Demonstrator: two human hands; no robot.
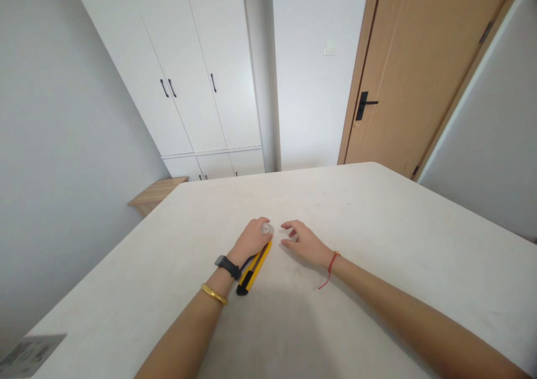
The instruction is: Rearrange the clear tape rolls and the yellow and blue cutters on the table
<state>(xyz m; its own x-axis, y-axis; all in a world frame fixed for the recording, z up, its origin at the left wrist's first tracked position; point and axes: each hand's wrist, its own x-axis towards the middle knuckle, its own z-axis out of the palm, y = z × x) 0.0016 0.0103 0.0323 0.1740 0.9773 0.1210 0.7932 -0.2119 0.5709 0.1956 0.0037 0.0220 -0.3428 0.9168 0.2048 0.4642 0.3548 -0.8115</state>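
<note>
My left hand (250,237) curls its thumb and fingers around a small, clear, round object (267,230) on the white table; its exact kind is too small to make out. Just below that hand lies a yellow and black utility knife (255,268), slanting from the fingers down toward the wrist, its upper end close to the thumb. To the right, my right hand (306,243) hovers at or just over the tabletop. Thumb and fingers there are bent but apart, with nothing between them, and they point toward the round object.
The white table (403,233) spreads around both hands. A printed label or sheet (31,355) is at the near left corner. Behind stand a white wardrobe (226,110) and a wooden door (411,66). A wooden ledge (157,192) shows past the left edge.
</note>
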